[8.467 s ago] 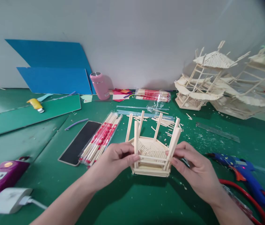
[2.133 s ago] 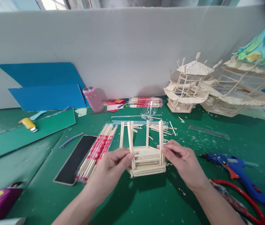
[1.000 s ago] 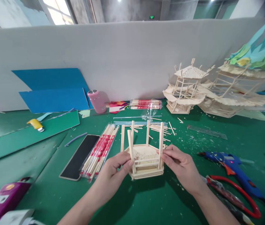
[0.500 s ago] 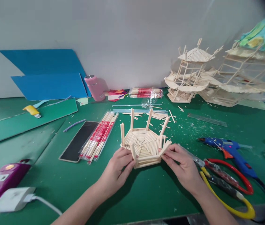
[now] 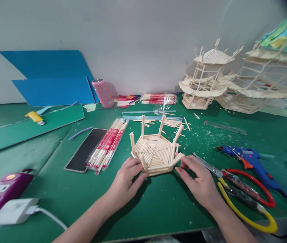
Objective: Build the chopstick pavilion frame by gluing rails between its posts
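A hexagonal base of pale wooden sticks (image 5: 153, 152) sits in front of me on the green table, its sticks laid in a web-like pattern. Short posts made of paired sticks rise from its corners, some leaning outward. At the near left corner, my left hand (image 5: 129, 177) pinches the base beside a post, thumb in front and fingers behind. My right hand (image 5: 196, 179) is at the near right corner, its thumb and index finger apart around the leaning post there. Whether those fingertips still touch the wood is hard to see.
Right of me lie a blue glue gun (image 5: 249, 162) and red-and-yellow-handled cutters (image 5: 247, 192). Left are packaged chopsticks (image 5: 109, 145), a phone (image 5: 86, 150) and a purple power strip (image 5: 3, 195). Stick pavilion models (image 5: 206, 77), a pink bottle (image 5: 103, 92) and blue boards (image 5: 52, 79) stand behind.
The base's near edge has come down a little and it lies flatter. My right thumb and index finger have spread apart. My left hand keeps its hold.
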{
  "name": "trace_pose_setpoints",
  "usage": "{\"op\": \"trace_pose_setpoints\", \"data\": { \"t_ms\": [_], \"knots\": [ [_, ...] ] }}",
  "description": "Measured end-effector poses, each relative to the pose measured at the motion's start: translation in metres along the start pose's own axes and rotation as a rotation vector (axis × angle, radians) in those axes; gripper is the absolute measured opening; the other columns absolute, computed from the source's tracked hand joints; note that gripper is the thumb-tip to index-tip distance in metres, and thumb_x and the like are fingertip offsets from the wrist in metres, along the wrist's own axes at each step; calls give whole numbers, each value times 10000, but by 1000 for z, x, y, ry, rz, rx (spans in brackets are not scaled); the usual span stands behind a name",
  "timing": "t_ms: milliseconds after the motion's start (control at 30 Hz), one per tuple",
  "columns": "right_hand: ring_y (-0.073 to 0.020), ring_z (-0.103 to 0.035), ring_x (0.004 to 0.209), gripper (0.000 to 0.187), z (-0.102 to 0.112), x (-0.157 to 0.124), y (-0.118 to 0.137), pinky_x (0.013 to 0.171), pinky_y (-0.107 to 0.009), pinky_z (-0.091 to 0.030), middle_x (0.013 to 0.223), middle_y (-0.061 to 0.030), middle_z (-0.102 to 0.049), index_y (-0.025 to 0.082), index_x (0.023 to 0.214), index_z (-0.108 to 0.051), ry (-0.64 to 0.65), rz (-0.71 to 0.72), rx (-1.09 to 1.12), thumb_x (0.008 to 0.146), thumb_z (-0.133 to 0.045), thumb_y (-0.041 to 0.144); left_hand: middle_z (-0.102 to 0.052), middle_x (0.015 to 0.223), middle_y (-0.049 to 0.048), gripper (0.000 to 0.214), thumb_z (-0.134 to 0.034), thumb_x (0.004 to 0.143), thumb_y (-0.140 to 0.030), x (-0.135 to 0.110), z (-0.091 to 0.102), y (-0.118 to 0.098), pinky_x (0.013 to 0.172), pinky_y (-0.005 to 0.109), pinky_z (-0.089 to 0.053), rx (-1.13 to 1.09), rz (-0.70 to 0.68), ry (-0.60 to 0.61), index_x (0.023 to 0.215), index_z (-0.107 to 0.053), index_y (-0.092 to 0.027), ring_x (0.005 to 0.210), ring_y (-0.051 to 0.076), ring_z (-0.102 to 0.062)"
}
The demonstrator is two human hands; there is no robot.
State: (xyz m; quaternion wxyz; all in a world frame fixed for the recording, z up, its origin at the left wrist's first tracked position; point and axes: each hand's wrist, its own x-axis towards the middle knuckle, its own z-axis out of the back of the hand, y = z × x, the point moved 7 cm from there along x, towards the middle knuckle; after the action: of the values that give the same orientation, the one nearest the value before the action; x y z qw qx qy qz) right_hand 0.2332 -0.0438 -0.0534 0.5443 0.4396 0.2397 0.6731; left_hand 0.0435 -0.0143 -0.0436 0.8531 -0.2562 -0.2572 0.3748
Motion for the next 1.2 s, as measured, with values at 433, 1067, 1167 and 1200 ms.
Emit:
{"op": "trace_pose_setpoints", "data": {
  "t_ms": [433,1067,1167,1200],
  "knots": [
    [-153,-562,763,205,60,-69,-21,668,-262,-470,879,-43,-565,206,1053,-515,-437,-119,-264,856,-490,262,-555,1051,122,273,-536,811,-257,-9,-4,8,841,427,-476,221,62,-128,1070,-552,-169,990,265,-538],
    [-257,-548,943,334,99,-93,-47,772,-395,-486,1041,-104,-534,192,1073,-554,-247,-131,-773,794,-514,372,-628,721,48,208,-469,840,-232,-1,-7,7,657,290,-487,123,27,-78,785,-666,-190,708,189,-591],
    [-269,-548,924,318,99,-85,-54,764,-414,-481,1017,-112,-543,178,1047,-579,-255,-131,-819,800,-504,363,-610,686,42,266,-431,858,-231,3,-7,9,621,263,-471,119,45,-106,698,-637,-183,669,175,-581],
    [-271,-546,924,313,99,-81,-56,765,-419,-478,1013,-115,-545,173,1042,-585,-258,-131,-826,806,-498,359,-600,672,38,281,-424,863,-238,4,-7,10,602,254,-464,121,54,-116,668,-618,-179,651,170,-575]
  ]
}}
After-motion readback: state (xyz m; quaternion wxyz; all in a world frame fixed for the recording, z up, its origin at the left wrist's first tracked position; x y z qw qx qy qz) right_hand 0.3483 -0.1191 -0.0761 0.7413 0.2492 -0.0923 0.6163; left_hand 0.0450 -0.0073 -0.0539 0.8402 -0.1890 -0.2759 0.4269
